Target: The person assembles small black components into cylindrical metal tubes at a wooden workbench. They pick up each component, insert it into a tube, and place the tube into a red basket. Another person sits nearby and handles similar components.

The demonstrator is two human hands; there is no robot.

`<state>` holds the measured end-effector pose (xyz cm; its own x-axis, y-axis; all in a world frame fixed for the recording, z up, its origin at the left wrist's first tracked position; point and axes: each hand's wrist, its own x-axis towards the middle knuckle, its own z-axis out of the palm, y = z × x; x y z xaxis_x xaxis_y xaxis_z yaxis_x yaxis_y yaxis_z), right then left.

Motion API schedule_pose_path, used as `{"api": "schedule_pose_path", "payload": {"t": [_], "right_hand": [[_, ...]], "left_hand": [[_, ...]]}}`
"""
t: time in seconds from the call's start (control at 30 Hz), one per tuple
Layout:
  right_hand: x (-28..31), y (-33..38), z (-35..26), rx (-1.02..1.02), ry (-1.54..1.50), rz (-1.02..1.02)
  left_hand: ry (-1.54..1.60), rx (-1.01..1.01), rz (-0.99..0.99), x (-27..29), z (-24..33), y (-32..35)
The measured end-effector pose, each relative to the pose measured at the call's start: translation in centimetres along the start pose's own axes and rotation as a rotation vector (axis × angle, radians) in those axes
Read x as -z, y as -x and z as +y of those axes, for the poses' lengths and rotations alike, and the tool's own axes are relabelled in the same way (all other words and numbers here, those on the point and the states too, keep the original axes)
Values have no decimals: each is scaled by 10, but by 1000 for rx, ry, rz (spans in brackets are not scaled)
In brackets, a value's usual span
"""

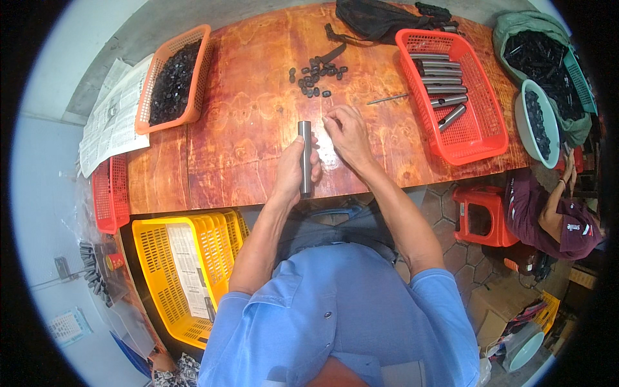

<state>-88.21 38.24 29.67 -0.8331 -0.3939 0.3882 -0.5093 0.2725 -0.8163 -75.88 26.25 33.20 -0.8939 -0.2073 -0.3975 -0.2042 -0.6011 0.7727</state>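
Observation:
My left hand is wrapped round a grey metal tube, which stands nearly lengthwise to me over the table's near edge. Just right of the tube's upper end is my right hand, apart from it, its fingers bent and drawn together. Whether anything small sits between those fingertips I cannot make out. Beyond both hands, a loose cluster of small black pieces lies on the reddish-brown wooden table. A thin metal rod lies to the right, by a red basket with several metal tubes.
An orange basket full of black pieces stands on newspaper at far left. Yellow crates are below the table. On the right are a pale green basin, a sack, a red stool and another person's arm.

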Motion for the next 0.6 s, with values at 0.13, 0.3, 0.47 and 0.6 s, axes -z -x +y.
{"api": "schedule_pose_path", "payload": {"t": [0.13,0.3,0.47,0.6], "right_hand": [[0,0,0,20,6,11],[-1,0,3,17,5,6],[-1,0,2,25,12,-1],[0,0,1,21,13,-6]], "left_hand": [[-109,-80,-28,6,-5,-2],[-77,-99,19,4,-6,-5],[42,-93,-11,2,-4,-8],[-113,-139,-34,8,-8,-5]]}}
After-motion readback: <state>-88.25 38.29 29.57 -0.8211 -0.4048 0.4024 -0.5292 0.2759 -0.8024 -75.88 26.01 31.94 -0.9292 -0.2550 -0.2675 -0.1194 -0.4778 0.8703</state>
